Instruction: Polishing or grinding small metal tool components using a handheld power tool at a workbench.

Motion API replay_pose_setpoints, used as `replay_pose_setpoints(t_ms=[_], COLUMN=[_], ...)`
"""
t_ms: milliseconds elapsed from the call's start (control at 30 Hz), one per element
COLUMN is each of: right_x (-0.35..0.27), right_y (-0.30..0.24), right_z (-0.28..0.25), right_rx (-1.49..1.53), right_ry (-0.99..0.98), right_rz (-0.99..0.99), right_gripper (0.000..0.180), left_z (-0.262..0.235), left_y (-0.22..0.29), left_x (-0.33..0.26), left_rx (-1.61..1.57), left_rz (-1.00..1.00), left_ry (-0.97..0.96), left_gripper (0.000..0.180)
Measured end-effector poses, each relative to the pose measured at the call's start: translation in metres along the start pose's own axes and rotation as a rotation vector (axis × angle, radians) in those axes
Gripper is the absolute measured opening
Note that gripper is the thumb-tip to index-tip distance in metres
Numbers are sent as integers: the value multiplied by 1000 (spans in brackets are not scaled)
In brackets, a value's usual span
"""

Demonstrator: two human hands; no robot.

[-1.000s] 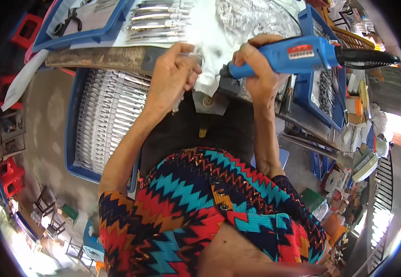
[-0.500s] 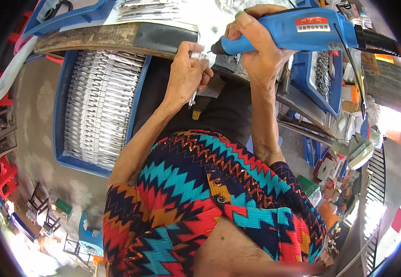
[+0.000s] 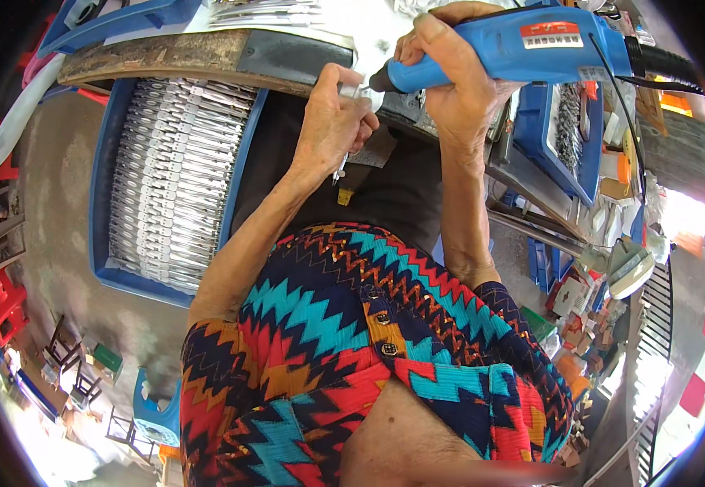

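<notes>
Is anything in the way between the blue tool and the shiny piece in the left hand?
Nothing that I can see. The right hand holds the tool, its dark tip close by the piece in the left hand. Whether they touch, I can't tell.

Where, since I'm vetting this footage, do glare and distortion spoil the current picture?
Head view: white surface washed out near the tool; same view: bench edge looks bowed, corners black; same view: bright glare lower left and at the right rim.

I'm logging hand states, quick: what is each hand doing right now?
Left hand: closed, holding a slim metal piece.
Right hand: closed around a blue corded power tool.
</notes>
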State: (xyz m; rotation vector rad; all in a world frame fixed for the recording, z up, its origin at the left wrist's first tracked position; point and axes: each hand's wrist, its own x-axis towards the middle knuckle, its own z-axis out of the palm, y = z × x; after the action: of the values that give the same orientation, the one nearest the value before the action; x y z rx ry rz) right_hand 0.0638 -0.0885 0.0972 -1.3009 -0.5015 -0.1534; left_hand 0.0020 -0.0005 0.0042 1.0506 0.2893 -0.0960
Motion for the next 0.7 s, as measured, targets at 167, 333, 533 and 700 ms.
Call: replay_pose_setpoints(t_ms=[167, 333, 533, 700], right_x=[1, 1, -2, -3], right_y=[1, -1, 1, 5], right_z=[2, 5, 13, 14], right_rx=[19, -31, -128, -375], right_ry=[7, -8, 44, 27], right_rz=[1, 16, 31, 22], right_gripper=[19, 17, 18, 15], left_z=[0, -1, 0, 3], left_y=[0, 0, -2, -1], left_x=[-1, -1, 1, -6], left_rx=[11, 4, -6, -33], left_rz=[3, 10, 10, -12], left_ry=[-4, -4, 14, 45], left_gripper=[22, 22, 17, 16])
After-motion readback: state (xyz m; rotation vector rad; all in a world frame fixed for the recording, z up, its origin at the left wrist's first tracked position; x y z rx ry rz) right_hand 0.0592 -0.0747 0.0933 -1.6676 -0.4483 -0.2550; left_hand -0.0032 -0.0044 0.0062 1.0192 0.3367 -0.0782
